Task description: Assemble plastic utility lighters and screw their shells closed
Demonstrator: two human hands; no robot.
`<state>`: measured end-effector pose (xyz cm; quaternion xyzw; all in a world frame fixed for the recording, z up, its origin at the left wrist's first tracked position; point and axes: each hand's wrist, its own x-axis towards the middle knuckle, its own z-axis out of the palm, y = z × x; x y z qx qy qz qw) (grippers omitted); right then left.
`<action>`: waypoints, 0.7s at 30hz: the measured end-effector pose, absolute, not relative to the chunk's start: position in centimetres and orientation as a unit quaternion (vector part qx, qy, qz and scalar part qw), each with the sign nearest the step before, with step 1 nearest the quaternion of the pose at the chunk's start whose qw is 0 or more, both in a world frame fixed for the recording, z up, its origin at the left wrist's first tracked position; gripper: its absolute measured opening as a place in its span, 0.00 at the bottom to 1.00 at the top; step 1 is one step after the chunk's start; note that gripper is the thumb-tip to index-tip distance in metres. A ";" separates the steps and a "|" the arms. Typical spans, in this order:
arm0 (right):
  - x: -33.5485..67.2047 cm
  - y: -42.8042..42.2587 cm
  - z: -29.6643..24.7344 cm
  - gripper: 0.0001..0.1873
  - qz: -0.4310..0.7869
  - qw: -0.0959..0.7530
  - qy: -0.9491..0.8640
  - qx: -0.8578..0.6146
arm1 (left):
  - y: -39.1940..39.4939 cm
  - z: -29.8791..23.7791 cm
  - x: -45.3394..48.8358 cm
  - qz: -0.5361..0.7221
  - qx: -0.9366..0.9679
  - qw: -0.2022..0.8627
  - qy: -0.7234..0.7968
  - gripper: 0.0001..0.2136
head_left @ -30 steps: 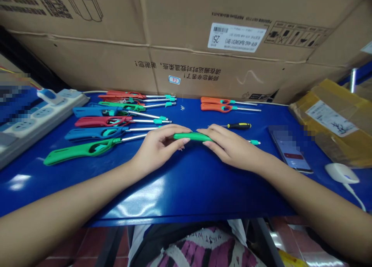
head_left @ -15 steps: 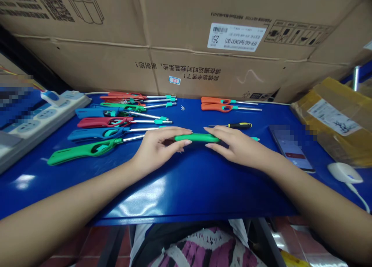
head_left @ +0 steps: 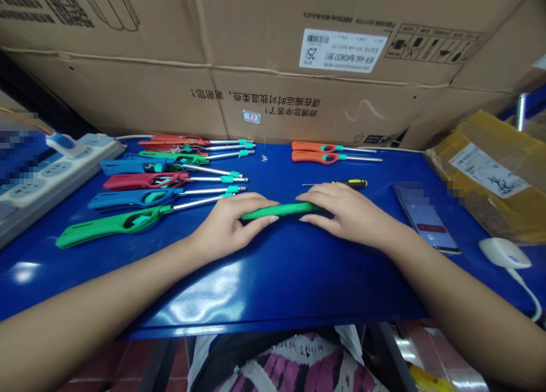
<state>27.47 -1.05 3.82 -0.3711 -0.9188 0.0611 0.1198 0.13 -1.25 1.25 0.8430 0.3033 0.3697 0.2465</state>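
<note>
Between both hands, above the blue table, I hold a green long-necked lighter (head_left: 284, 210) edge-on. My left hand (head_left: 232, 224) pinches its left end between thumb and fingers. My right hand (head_left: 341, 213) grips the right end, and the lighter's metal neck is hidden behind that hand. Left of my left hand lies another green lighter (head_left: 115, 224), with a blue lighter (head_left: 132, 198) and a dark red lighter (head_left: 147, 181) beyond it. A black and yellow screwdriver (head_left: 356, 183) rests just behind my right hand.
Several more lighters lie at the back left; two orange lighters (head_left: 315, 156) lie at the back middle. A power strip (head_left: 55, 176) runs along the left. A phone (head_left: 426, 215), a white mouse-like device (head_left: 505, 252) and a taped carton (head_left: 490, 176) occupy the right. A large cardboard box (head_left: 256, 50) walls the back.
The green lighter has tilted, its left end lower and further left. My left hand has shifted slightly down. The lighter's teal tip, earlier seen right of my right hand, is now hidden.
</note>
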 end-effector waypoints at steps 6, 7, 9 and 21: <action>31.9 0.6 6.0 0.14 0.033 0.081 -0.900 -0.427 | -0.8 2.0 -0.6 0.380 0.814 0.256 0.357 0.10; 32.7 0.9 6.2 0.13 0.031 0.071 -0.896 -0.437 | -0.7 2.0 -0.6 0.382 0.811 0.256 0.362 0.10; 33.8 1.2 6.4 0.10 0.031 0.054 -0.884 -0.464 | -0.6 1.9 -0.6 0.383 0.806 0.259 0.370 0.11; 33.6 1.4 5.2 0.11 0.049 0.060 -0.905 -0.419 | -0.1 1.4 -0.5 0.375 0.778 0.305 0.403 0.13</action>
